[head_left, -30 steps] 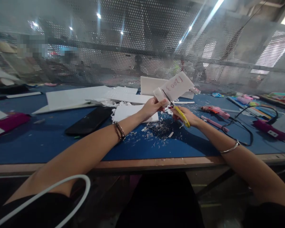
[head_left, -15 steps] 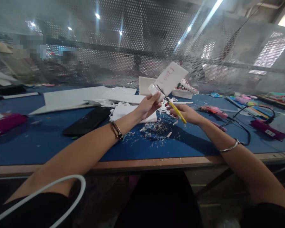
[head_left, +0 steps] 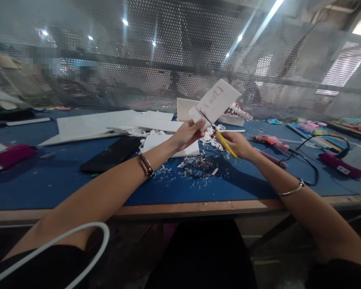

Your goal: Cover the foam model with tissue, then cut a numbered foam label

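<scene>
My left hand [head_left: 189, 134] pinches a small white card [head_left: 220, 98] by its lower left corner, holding it tilted above the table. Red handwriting runs across its face. In my right hand [head_left: 236, 143] are scissors [head_left: 225, 144] with a yellow handle. Their dark blade lies across the lower part of the card, close to my left fingertips. Beneath my hands a white block of sheets [head_left: 171, 143] rests on the blue tabletop [head_left: 174, 192], with white shavings [head_left: 198, 166] scattered in front of it.
A black phone-like slab [head_left: 111, 154] lies left, before large white boards [head_left: 99, 124]. A pink corded tool [head_left: 270, 142] and a purple pouch [head_left: 343, 164] are at right. Another purple pouch [head_left: 12, 156] sits far left. A perforated screen [head_left: 156, 72] stands behind.
The scissors' handle has tilted slightly against the card, and the card has turned a little so its writing shows more clearly. Both hands keep their holds.
</scene>
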`<state>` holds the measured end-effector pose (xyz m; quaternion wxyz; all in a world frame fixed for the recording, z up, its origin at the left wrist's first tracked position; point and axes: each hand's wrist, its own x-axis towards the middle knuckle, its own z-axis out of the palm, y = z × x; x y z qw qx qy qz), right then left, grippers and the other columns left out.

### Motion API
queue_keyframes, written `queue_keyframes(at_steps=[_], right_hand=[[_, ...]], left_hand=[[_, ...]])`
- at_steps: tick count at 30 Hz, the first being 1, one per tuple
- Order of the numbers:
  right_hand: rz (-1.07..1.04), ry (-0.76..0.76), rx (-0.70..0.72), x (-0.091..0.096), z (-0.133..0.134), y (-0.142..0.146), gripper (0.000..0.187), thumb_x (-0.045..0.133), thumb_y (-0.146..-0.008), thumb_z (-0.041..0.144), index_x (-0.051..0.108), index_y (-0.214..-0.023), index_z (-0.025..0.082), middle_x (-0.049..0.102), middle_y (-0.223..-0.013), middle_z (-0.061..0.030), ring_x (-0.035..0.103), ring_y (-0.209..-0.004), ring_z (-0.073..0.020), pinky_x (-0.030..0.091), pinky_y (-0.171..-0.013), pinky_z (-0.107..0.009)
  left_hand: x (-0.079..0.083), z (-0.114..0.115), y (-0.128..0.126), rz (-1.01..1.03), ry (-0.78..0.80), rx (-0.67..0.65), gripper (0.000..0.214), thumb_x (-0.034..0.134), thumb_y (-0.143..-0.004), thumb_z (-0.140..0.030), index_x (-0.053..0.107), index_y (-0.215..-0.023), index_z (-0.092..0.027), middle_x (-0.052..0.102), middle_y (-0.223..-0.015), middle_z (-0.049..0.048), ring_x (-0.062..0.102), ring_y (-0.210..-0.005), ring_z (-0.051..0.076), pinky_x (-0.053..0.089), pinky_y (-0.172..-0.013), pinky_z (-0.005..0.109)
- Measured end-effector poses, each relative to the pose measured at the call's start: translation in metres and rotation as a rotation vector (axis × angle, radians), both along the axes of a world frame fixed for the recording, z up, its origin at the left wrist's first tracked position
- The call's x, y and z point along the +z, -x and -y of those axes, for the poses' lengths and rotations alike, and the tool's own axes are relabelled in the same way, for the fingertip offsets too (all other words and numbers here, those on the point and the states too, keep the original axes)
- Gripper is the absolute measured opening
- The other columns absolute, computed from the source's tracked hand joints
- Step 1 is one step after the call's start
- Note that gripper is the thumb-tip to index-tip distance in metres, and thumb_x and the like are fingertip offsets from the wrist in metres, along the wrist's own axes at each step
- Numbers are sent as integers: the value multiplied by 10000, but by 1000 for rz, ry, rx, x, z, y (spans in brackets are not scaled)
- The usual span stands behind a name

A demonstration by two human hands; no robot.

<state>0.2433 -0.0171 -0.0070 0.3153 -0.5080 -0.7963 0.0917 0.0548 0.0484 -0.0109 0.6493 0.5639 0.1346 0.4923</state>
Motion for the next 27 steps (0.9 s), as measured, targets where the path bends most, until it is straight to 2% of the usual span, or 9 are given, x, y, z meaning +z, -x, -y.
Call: queue_keyframes(at_steps=[5,10,13,19,23,27], right_hand=[[80,-68,-25,1,2,3,380,388,-911,413,631,-845,128,609,-724,-39,479,-632,-127,288,-585,-245],[68,-12,-23,5,5,5,369,380,-926,397,620,-844,128,625,-704,-50,499,-609,-132,303,-574,-244],[39,20,-28,5,7,7,350,390,-928,384,590,-764,147,612,-645,-43,505,-582,-131,315,-568,-244],[-168,166,-39,-6,5,10,429,499,-869,572,523,-668,193,550,-494,-16,509,-449,-137,342,-470,-246],[-350,309,-38,-11,4,12,431,555,-825,612,509,-671,212,520,-440,10,498,-347,-142,372,-368,-258],[-340,318,-27,-11,4,12,428,593,-808,605,512,-656,213,545,-429,10,509,-314,-141,365,-323,-246]], left_hand=[[-5,4,-6,-34,-2,-9,327,862,-658,-336,648,-783,-123,605,-694,1,520,-588,61,420,-504,164],[-7,10,-10,-49,18,-19,251,819,-721,-287,655,-812,-122,625,-724,18,530,-609,69,408,-508,169],[-8,13,-11,-48,34,-15,252,812,-728,-275,651,-833,-112,623,-725,20,523,-601,68,400,-499,169],[-10,12,-13,-43,28,-6,235,796,-740,-264,625,-785,-110,593,-664,4,499,-571,65,382,-489,174],[-12,11,-13,-46,34,4,272,814,-715,-290,627,-808,-115,606,-678,6,503,-578,68,384,-506,182],[-16,9,-14,-54,65,64,236,785,-742,-294,622,-796,-132,607,-658,2,527,-582,76,404,-538,185]])
